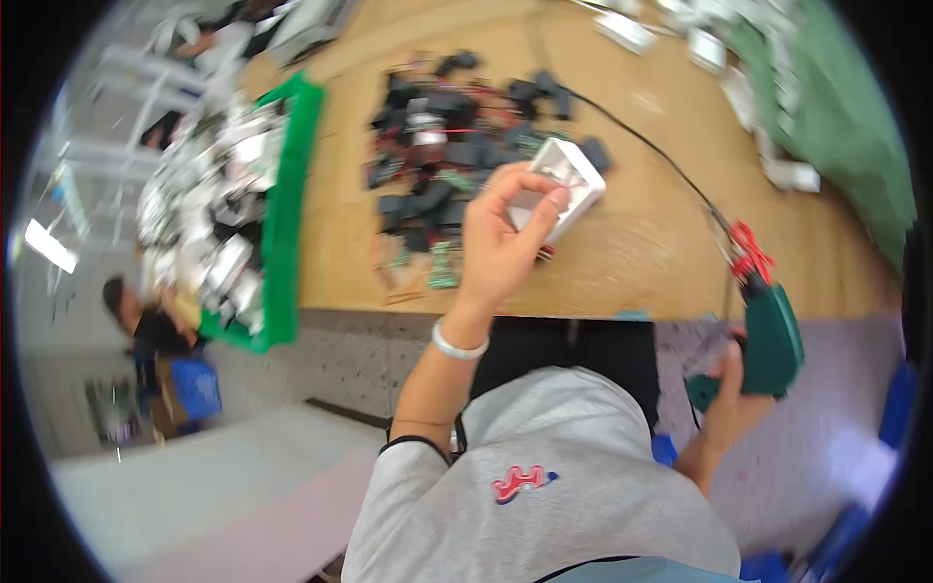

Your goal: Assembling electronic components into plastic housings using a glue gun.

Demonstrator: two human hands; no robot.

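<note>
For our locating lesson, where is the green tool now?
On the head view's right side, the green tool is in the right hand, by the near edge of the table.

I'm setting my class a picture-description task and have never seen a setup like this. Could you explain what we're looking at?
There is no robot here: the picture comes from a wide fisheye camera worn on a person's head, looking down, so straight edges bend near the rim. The grey T-shirt at the bottom is the wearer's own. The left hand holds a small white open box, fingers reaching over its open side. The right hand grips a dark green handheld tool with a red tie near its tip; its exact kind is unclear. On the wooden table lie piled black blocks and green circuit boards. To the left, a green crate holds jumbled white and dark pieces.
</note>
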